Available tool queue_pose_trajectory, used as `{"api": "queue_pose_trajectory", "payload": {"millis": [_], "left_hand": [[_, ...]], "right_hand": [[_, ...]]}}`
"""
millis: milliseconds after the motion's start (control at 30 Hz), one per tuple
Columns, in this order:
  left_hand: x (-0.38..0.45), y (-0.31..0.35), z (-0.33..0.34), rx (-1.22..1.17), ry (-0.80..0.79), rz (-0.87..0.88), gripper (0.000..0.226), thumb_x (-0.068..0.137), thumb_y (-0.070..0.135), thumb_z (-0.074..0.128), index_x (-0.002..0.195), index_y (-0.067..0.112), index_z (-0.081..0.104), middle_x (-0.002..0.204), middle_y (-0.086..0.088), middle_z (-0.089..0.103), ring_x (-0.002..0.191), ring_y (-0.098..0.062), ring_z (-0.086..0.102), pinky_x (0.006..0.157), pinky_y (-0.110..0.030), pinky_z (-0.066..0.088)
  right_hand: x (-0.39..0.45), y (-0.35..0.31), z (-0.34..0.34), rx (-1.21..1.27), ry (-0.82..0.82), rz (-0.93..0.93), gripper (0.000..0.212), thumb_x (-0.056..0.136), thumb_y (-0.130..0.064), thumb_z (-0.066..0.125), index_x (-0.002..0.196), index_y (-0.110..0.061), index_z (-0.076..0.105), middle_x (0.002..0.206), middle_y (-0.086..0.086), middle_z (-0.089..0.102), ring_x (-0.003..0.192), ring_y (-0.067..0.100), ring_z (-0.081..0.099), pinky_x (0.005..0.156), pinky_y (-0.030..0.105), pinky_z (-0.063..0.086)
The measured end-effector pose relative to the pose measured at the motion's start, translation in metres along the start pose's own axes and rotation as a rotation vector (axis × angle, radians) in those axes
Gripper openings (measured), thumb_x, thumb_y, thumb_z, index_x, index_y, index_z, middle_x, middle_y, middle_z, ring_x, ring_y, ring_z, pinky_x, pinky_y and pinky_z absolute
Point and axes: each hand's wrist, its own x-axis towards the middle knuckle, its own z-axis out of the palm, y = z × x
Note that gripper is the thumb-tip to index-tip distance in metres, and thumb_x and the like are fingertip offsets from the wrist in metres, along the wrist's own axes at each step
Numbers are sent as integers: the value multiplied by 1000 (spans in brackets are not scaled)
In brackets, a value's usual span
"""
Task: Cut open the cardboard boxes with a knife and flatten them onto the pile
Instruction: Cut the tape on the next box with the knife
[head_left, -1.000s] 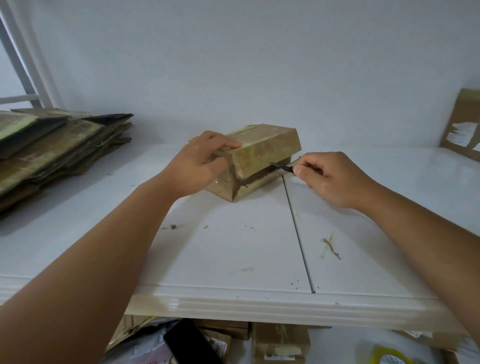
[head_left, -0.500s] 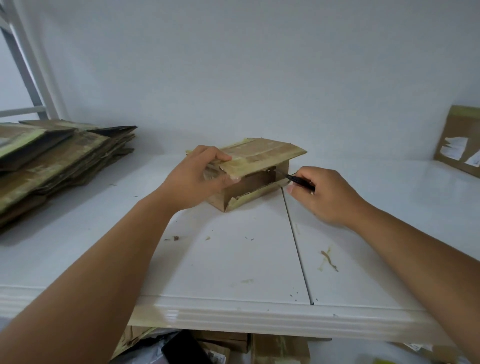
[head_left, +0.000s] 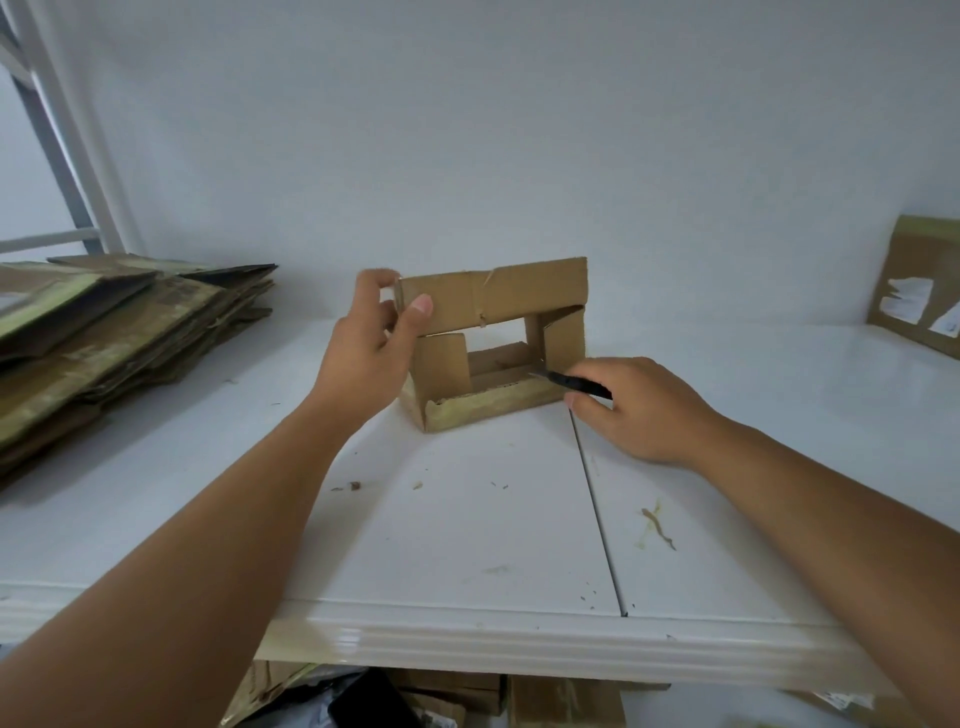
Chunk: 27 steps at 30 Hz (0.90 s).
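Head view: top flap (head_left: 493, 296) of box (head_left: 488, 358) now swung upright, left hand (head_left: 371, 348) pinching its left edge. Right hand (head_left: 636, 410) closed round knife (head_left: 569, 381), tip at box's right end. Box sits mid-tabletop (head_left: 467, 519); seam cut, interior open. Pile (head_left: 104, 332) at left edge.

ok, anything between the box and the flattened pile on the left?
Nothing on the table there. In the head view only the left hand crosses that gap, gripping the raised flap of the box; the pile sits apart.
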Motion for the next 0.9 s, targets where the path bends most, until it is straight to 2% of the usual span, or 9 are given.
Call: {"api": "queue_pose_trajectory", "payload": {"millis": [100, 200, 267, 367, 500, 567, 667, 767, 900], "left_hand": [[-3, 0, 1, -31, 18, 91, 32, 102, 43, 43, 127, 58, 30, 53, 11, 45, 49, -9, 43, 55, -27, 41], [-4, 1, 3, 55, 0, 207, 45, 106, 27, 37, 137, 59, 32, 61, 15, 43, 52, -7, 41, 56, -19, 41], [-5, 2, 5, 122, -63, 267, 52, 106, 12, 34, 140, 50, 42, 91, 33, 58, 79, 4, 55, 73, -5, 40], [-8, 7, 8, 156, -115, 319, 51, 105, 8, 32, 139, 44, 45, 122, 47, 47, 110, 15, 49, 90, -1, 33], [-10, 12, 10, 200, -146, 307, 35, 105, 39, 39, 138, 50, 36, 117, 38, 50, 97, 11, 54, 79, -4, 38], [-12, 15, 12, 215, -155, 248, 49, 94, 51, 60, 134, 57, 32, 114, 29, 54, 95, 10, 56, 75, -4, 40], [-12, 16, 15, 238, -154, 248, 74, 78, 44, 81, 130, 60, 30, 117, 20, 55, 92, 18, 55, 74, 1, 38], [-10, 13, 16, 325, -108, 247, 79, 79, 34, 80, 130, 59, 25, 113, 15, 51, 92, 21, 48, 68, -7, 36], [-8, 8, 9, 234, -79, 183, 71, 83, 23, 68, 130, 60, 28, 112, 7, 50, 78, 2, 54, 62, -11, 38]], "right_hand": [[0, -4, -1, 7, 99, -31, 15, 95, -36, 50, 97, -27, 62, 87, -14, 50, 70, 9, 53, 59, 27, 43], [1, -9, -4, -8, 251, -7, 22, 94, -41, 48, 93, -22, 59, 90, -12, 45, 66, 16, 53, 56, 31, 43], [1, -12, -6, -27, 329, 28, 30, 94, -46, 46, 94, -19, 59, 89, -10, 47, 67, 20, 53, 57, 33, 45], [1, -12, -8, -77, 394, 94, 37, 94, -52, 49, 91, -15, 55, 89, -3, 50, 67, 24, 55, 58, 38, 49], [2, -15, -6, -174, 421, 191, 56, 82, -70, 51, 89, -16, 38, 86, 0, 51, 64, 28, 54, 54, 34, 45], [4, -20, -2, -241, 405, 222, 70, 74, -80, 48, 93, -14, 35, 87, 0, 52, 64, 28, 55, 53, 34, 46], [8, -26, 4, -305, 393, 264, 78, 72, -81, 51, 102, -10, 37, 92, 1, 54, 65, 30, 58, 53, 36, 48], [8, -25, 5, -253, 426, 219, 64, 77, -64, 64, 98, -12, 33, 83, 0, 47, 56, 31, 51, 49, 30, 38], [2, -20, -1, -63, 342, 124, 52, 81, -48, 67, 93, -26, 22, 81, -4, 52, 50, 19, 44, 46, 28, 31]]}}
